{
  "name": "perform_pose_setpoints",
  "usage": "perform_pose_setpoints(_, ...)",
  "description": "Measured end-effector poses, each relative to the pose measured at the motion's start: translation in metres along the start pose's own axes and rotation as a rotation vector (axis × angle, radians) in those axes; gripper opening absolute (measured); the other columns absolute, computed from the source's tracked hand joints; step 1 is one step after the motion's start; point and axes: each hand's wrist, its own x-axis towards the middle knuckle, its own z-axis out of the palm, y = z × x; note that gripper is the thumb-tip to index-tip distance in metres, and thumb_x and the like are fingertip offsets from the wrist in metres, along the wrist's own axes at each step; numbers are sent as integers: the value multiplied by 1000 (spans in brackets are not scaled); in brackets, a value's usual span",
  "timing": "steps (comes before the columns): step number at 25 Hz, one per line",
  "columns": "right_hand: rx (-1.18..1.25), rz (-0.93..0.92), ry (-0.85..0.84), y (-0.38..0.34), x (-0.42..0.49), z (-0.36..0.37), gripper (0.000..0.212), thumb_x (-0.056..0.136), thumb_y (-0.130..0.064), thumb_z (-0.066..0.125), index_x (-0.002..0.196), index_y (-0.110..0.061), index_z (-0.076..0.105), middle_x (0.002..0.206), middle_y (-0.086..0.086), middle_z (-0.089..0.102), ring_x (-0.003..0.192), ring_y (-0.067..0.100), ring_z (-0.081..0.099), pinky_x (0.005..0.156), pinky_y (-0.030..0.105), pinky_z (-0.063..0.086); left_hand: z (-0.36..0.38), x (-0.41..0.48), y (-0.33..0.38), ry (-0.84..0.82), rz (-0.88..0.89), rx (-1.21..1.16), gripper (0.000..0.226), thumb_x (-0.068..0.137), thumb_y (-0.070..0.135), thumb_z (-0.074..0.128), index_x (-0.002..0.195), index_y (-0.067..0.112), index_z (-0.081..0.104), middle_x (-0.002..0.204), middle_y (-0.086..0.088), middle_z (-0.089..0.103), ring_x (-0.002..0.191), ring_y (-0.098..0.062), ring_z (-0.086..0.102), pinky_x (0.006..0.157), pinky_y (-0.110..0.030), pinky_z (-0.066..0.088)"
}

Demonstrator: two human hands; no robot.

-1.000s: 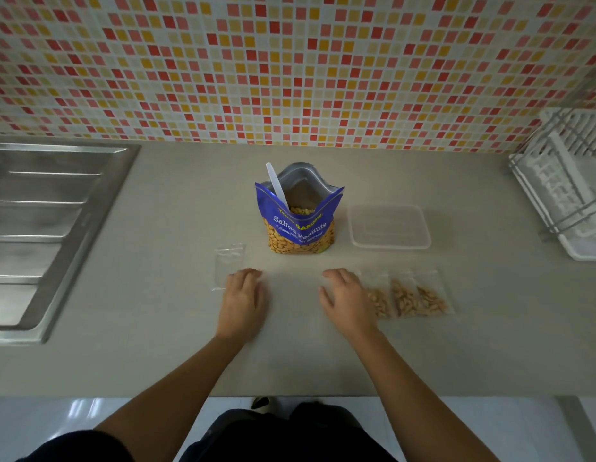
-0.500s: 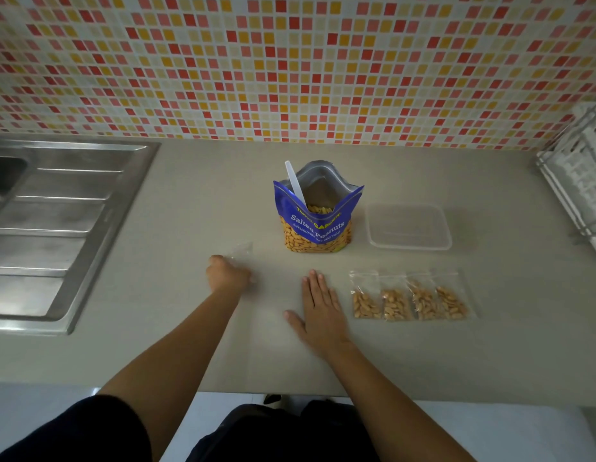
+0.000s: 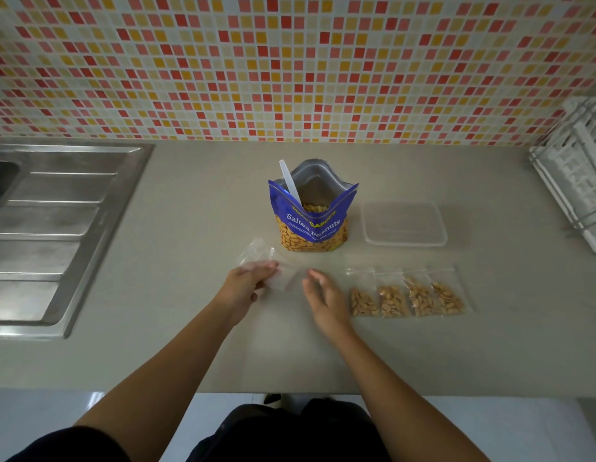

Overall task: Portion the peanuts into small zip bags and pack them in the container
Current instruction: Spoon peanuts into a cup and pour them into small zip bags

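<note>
Holding an empty zip bag [image 3: 285, 279] in left hand [image 3: 245, 285], right hand [image 3: 323, 296] loosely open just beside it

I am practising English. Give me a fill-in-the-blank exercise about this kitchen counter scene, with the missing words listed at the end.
1. Next to the right hand lie ____ small filled bags.
2. A white ____ stands in the open peanut bag.
3. The clear container stands to the ____ of the peanut bag, from the person's side.
4. The left hand holds an ____ zip bag in its fingers.

Missing words: four; spoon; right; empty.
</note>
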Motion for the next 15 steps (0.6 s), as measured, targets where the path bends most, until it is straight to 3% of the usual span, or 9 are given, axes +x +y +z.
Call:
perform_pose_setpoints(3,312,55,56,-11,-2,0,24,86,-21,65,109,-18,59,96,-5,67,91,4,63,84,16,49,10,-7,-2,-60,-42,-5,11,82,27,66,88,21,73,83,6,69,73,-9,55,55,-27,22)
perform_pose_setpoints(7,389,70,49,-15,0,-2,32,78,-4,71,102,-18,54,82,2,65,66,-3,62,64,10,48,18,-16,-4,-111,-31,-51,16,87,25,61,98,17,70,82,3,67,72,-8,54,56,-25,26)
perform_pose_setpoints(11,313,76,66,-16,2,-10,41,78,-5,71,111,-16,49,78,-1,66,61,-4,61,63,10,47,16,-14,6,-63,-17,-361,26,96,36,46,97,19,66,90,6,70,75,-4,63,61,-18,42)
perform_pose_setpoints(15,270,68,74,-14,7,-22,43,82,-12,69,118,-21,48,84,-2,70,66,2,63,71,18,50,2,-13,7,-144,-23,-300,22,93,12,52,109,4,64,84,-1,70,70,-7,67,58,-15,53)
